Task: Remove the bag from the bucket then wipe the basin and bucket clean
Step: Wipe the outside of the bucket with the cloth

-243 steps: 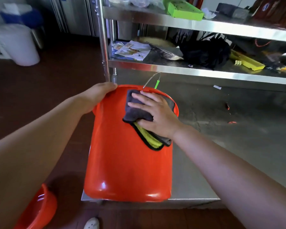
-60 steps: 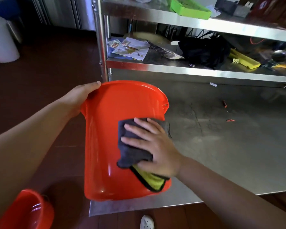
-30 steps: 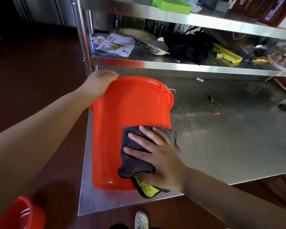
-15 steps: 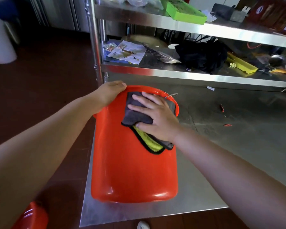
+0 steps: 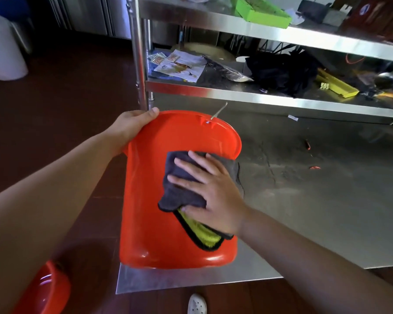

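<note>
The orange bucket (image 5: 163, 200) is being held tilted on its side at the corner of the steel table (image 5: 315, 211), so that its outer wall is facing upward for wiping. Its rim is being gripped by the left hand (image 5: 132, 125), with the thumb curled over the edge, probably to stop it from rolling. A grey and yellow cloth (image 5: 191, 200) is being pressed flat against the wall by the right hand (image 5: 213, 196), the fingers straight and spread apart. The red basin (image 5: 48, 291) is being left below, at the lower left. No bag is being seen in the bucket.
</note>
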`<state>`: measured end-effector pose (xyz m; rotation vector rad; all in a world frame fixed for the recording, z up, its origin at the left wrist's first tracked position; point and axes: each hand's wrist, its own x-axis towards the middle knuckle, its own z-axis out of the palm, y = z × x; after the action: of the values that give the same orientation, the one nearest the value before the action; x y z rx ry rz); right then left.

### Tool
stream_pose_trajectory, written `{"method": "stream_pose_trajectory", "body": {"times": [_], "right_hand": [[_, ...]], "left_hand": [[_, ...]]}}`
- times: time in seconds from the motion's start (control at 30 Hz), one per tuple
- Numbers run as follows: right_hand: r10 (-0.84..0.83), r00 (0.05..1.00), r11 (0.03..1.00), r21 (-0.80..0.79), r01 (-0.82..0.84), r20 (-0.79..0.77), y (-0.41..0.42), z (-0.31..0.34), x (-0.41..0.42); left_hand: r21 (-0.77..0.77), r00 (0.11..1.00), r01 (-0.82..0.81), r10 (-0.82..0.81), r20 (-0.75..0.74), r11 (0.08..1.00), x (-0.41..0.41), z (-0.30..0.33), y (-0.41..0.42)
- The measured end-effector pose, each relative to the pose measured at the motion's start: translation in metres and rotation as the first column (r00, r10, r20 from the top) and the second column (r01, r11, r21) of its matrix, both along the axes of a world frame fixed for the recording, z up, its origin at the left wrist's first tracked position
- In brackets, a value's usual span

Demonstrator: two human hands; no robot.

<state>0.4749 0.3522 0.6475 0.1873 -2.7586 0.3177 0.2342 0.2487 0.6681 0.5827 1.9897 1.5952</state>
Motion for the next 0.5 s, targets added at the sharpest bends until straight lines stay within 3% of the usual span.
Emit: {"method": "stream_pose_trajectory", "body": {"times": [0.23, 0.5], "right_hand": [[0.056, 0.998, 0.99, -0.126, -0.057, -0.011, -0.018, -0.022, 0.045], [0.049, 0.999, 0.998, -0.031, -0.048, 0.02, 0.02, 0.004, 0.002]], "left_hand": [[-0.017, 1.0, -0.003, 0.002, -0.023, 1.0, -0.012, -0.011, -0.014], [0.063, 0.978, -0.056, 0.043, 0.202, 0.996, -0.015, -0.026, -0.017]]}}
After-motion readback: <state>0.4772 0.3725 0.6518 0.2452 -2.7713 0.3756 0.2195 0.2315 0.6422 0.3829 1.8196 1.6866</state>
